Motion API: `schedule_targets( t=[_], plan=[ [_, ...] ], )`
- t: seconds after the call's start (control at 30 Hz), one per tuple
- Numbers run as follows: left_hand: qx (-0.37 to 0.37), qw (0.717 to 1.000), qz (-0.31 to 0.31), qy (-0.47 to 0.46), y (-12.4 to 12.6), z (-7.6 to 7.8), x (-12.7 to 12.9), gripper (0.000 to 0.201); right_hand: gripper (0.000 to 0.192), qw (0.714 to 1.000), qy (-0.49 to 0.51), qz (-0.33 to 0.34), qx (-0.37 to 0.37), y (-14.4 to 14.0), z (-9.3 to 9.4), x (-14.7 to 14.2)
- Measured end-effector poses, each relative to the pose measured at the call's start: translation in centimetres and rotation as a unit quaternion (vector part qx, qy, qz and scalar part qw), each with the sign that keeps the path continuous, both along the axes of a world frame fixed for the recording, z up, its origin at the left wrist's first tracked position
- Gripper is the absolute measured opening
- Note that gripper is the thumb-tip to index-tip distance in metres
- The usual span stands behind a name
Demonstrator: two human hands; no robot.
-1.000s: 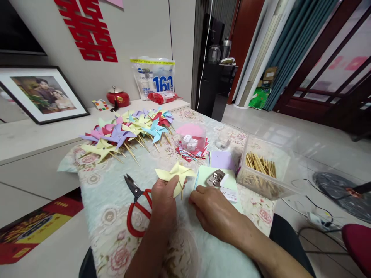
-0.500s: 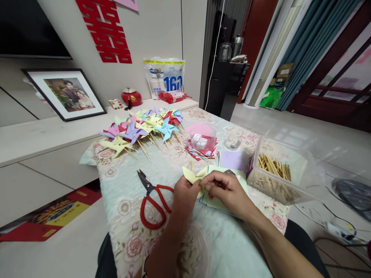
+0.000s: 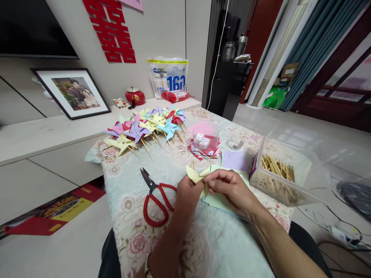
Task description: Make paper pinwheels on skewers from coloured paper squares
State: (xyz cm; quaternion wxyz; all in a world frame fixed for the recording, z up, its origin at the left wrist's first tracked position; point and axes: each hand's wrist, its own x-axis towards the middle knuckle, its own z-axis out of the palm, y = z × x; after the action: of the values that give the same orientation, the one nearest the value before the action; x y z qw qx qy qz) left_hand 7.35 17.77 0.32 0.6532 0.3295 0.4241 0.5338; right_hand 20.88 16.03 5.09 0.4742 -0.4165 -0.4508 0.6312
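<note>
Pinching the yellow pinwheel (image 3: 194, 175) between both hands, left hand (image 3: 188, 195) and right hand (image 3: 232, 189) wanted a light, steady grip beside the scissors (image 3: 155, 197).

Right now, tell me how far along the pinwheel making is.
Done: a pile of finished pinwheels lies at the table's far end. In hand: left hand and right hand both pinch a yellow pinwheel. Left: paper squares and a clear tub of wooden sticks remain unused.

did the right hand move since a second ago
Yes. The right hand came up off the green paper beside the stick box and moved left to the yellow pinwheel.
</note>
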Motion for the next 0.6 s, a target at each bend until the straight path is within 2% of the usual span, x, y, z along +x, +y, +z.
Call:
schedule_targets(
  t=[0.37,0.6],
  plan=[
    [-0.001,1.000,0.019,0.013,0.2,-0.3,0.1,0.032,0.022,0.999,-0.026,0.016,0.041,0.0,-0.7,-0.2],
    [0.014,0.997,0.053,0.052,0.4,-1.3,0.1,0.031,0.007,0.985,-0.130,-0.014,0.111,-0.1,-0.8,-0.6]
  ],
)
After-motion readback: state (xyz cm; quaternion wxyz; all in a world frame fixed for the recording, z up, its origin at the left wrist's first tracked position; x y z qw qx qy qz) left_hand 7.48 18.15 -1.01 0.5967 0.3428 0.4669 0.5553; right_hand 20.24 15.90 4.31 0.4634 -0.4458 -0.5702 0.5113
